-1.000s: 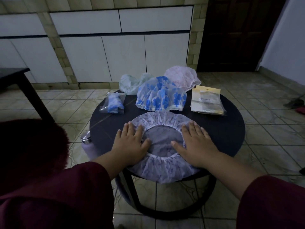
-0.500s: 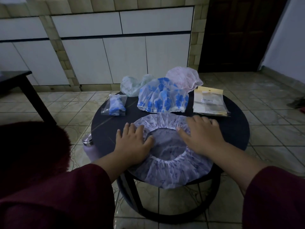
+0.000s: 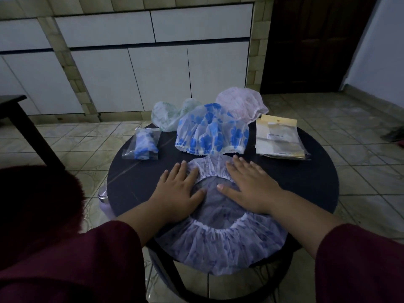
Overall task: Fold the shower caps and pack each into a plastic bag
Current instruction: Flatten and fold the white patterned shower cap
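Shower cap (image 3: pixel 220 243) flat — bagged cap (image 3: pixel 143 143), bags (image 3: pixel 279 138) behind

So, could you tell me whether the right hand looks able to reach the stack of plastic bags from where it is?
Probably yes: the right hand lies flat on the cap, and only bare table separates it from the stack of plastic bags.

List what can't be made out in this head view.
- Print on the bag stack label: too small, dim.
- Cap under the left hand and right hand: covered by palms.
- Metal-topped bottle: mostly behind the table rim.
- Green cap: partly behind the blue cap.
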